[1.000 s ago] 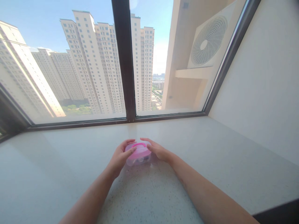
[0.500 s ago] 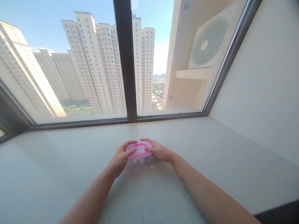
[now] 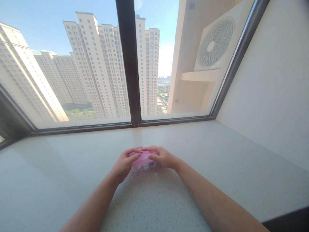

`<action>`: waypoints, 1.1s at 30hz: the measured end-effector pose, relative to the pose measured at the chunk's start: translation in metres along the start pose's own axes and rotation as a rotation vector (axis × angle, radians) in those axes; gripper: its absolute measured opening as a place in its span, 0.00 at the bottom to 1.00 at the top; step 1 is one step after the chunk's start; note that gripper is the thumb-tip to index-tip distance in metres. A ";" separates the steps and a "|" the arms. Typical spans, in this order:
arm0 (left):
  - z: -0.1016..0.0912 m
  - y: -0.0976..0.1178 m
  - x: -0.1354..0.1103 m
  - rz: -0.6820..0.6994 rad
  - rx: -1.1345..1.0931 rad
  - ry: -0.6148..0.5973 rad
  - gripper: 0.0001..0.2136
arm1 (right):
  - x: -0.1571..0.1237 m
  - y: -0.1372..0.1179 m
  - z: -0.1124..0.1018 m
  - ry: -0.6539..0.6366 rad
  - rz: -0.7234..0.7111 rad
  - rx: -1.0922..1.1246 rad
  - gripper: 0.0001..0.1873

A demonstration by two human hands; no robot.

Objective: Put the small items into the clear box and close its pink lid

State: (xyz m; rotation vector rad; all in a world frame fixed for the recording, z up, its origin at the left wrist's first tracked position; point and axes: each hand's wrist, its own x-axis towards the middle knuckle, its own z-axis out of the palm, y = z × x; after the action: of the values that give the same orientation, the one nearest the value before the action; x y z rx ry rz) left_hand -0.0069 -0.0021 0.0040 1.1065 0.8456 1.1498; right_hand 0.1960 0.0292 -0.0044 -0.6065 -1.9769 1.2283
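A small plastic box [image 3: 144, 165] with a clear body and a pink lid [image 3: 145, 156] sits on the pale speckled sill, in the middle of the head view. On its left side my left hand [image 3: 125, 161] is closed, thumb over the lid and fingers around the far edge. My right hand [image 3: 163, 157] grips the opposite side, its thumb on the lid and its fingers reaching across the top. Those fingers largely hide the bright pink handle. A clear latch tab shows at the near side; the box's contents are too dim to make out.
The speckled sill [image 3: 149, 206] stretches out around the box. Behind it stands a window with a dark frame [image 3: 131, 64], looking onto tall buildings and an outdoor fan unit [image 3: 216, 43]. A white wall [image 3: 270, 90] bounds the right side. A dark edge shows at the lower right.
My right fingers have shifted left over the top of the lid and now cover most of the handle, which showed as a raised arc before. My left hand has hardly moved.
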 end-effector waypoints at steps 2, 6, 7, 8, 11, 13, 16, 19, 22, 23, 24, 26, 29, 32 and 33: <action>-0.001 -0.001 0.001 -0.003 0.001 -0.009 0.06 | -0.001 0.001 0.001 -0.004 -0.020 -0.017 0.30; -0.002 -0.001 0.001 0.004 0.009 -0.019 0.06 | -0.002 0.006 0.004 0.039 -0.042 -0.097 0.37; -0.001 -0.001 0.001 0.004 0.012 -0.019 0.06 | -0.002 0.007 0.005 0.057 -0.038 -0.113 0.37; -0.001 -0.001 0.001 0.004 0.016 -0.018 0.06 | -0.002 0.008 0.006 0.072 -0.035 -0.120 0.38; -0.001 -0.001 0.001 0.004 0.026 -0.018 0.07 | -0.002 0.010 0.008 0.104 -0.048 -0.114 0.39; -0.001 -0.001 0.001 0.003 0.024 -0.017 0.08 | -0.002 0.009 0.010 0.125 -0.064 -0.113 0.39; 0.000 -0.001 0.002 -0.012 0.000 -0.006 0.08 | -0.002 0.008 0.012 0.144 -0.072 -0.120 0.39; 0.000 -0.002 0.003 -0.055 -0.029 0.004 0.10 | -0.003 0.009 0.014 0.172 -0.054 -0.124 0.45; 0.000 -0.002 0.003 -0.079 -0.038 0.003 0.11 | -0.003 0.009 0.015 0.197 -0.029 -0.128 0.48; 0.000 -0.002 0.003 -0.081 -0.040 0.006 0.11 | -0.003 0.008 0.015 0.194 -0.027 -0.131 0.47; 0.000 -0.002 0.003 -0.084 -0.042 0.009 0.11 | -0.004 0.008 0.016 0.189 -0.027 -0.136 0.46; 0.001 -0.001 0.003 -0.086 -0.045 0.015 0.11 | -0.004 0.006 0.016 0.185 -0.033 -0.152 0.44; 0.001 -0.001 0.003 -0.083 -0.031 0.020 0.12 | -0.004 0.005 0.017 0.187 -0.041 -0.189 0.44; 0.002 -0.002 0.001 -0.070 0.004 0.007 0.13 | -0.004 0.006 0.017 0.185 -0.049 -0.232 0.44; 0.002 -0.002 0.001 -0.059 0.024 0.002 0.14 | -0.004 0.006 0.016 0.185 -0.053 -0.245 0.44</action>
State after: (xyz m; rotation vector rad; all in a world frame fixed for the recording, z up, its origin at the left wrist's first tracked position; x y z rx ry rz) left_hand -0.0046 -0.0016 0.0023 1.0933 0.8900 1.0945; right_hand 0.1860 0.0203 -0.0159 -0.7554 -1.9864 0.8707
